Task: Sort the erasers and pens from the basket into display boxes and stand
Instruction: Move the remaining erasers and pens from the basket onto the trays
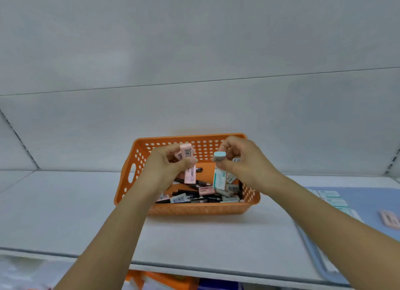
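orange perforated basket [203,209] is set on a white shelf [65,214], holding mixed erasers and black pens [188,182]. both forearms are raised over it. pink erasers [186,152] are pinched in the curled left hand [166,170]; a blue eraser [219,156] is gripped by the right hand [244,159].

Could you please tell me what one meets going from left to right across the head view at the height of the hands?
Basket's left handle hole → left hand → pink eraser it holds → blue eraser → right hand holding it → blue tray at far right.
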